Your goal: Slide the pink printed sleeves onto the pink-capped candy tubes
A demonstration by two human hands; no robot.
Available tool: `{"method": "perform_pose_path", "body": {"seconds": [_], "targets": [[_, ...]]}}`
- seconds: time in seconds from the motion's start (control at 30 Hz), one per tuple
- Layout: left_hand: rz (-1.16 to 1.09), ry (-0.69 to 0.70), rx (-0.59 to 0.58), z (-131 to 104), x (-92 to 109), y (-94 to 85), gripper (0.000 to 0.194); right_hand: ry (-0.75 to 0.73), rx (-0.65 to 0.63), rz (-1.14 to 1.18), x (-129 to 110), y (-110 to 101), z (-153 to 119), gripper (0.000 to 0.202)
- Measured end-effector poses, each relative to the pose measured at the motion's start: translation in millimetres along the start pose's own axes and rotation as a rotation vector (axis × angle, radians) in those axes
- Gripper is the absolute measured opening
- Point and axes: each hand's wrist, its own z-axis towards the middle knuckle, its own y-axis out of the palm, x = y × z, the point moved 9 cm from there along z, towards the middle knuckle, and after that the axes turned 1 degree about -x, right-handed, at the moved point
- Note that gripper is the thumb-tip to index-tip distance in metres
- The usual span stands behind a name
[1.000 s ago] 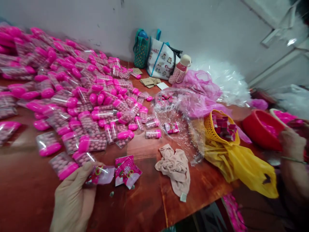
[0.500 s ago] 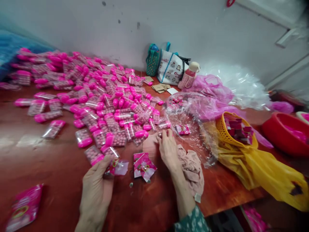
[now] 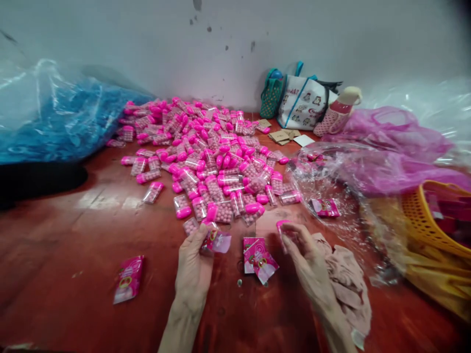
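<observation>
My left hand [image 3: 193, 267] is closed on a small pink printed packet [image 3: 219, 241] with a pale, see-through end. Between the fingers of my right hand [image 3: 307, 252] is a clear container with a pink cap [image 3: 282, 224], seen edge-on and partly covered by the fingers. On the red table between my hands lie overlapping flat pink packets [image 3: 259, 257]. Just beyond them spreads a large heap of clear, pink-capped containers [image 3: 221, 189] filled with small pink balls. A filled pink packet [image 3: 128, 279] rests apart on the left.
A crumpled beige cloth [image 3: 348, 284] lies beside my right forearm. Farther right are clear plastic film [image 3: 331, 176] and a yellow basket [image 3: 419, 211] holding pink packets. Bags and a bottle [image 3: 336, 110] stand by the wall. Blue material in plastic [image 3: 69, 117] fills the back left.
The view has swung left, bringing the blue material further in. My right hand has lifted a pink-capped container from near the heap's edge. My left hand still holds its packet.
</observation>
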Motion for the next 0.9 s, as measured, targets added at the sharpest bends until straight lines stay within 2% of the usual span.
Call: {"method": "perform_pose_path", "body": {"seconds": [0.07, 0.13, 0.27, 0.37, 0.53, 0.67, 0.77, 0.9], "targets": [[0.023, 0.017, -0.02, 1, 0, 1.6, 0.003, 0.145, -0.12, 0.389, -14, 13, -11, 0.025], [0.059, 0.037, -0.046, 0, -1, 3.8, 0.007, 0.204, -0.171, 0.59, -37, 24, -20, 0.03], [0.136, 0.084, -0.092, -5, 2, 8.2, 0.015, 0.152, -0.205, 0.594, -64, 44, -29, 0.023], [0.17, 0.123, -0.103, -8, 7, 9.3, 0.016, 0.134, -0.181, 0.53, -62, 54, -32, 0.026], [0.204, 0.168, -0.111, -9, 12, 8.2, 0.017, 0.244, -0.225, 0.561, -53, 63, -40, 0.035], [0.3, 0.214, -0.19, -10, 15, 13.7, 0.013, 0.409, -0.328, 0.758, -49, 69, -43, 0.035], [0.348, 0.228, -0.265, -10, 14, 18.7, 0.013, 0.456, -0.435, 0.933, -53, 74, -43, 0.032], [0.364, 0.234, -0.324, -8, 10, 20.6, 0.011, 0.465, -0.402, 0.836, -46, 73, -43, 0.029]]}}
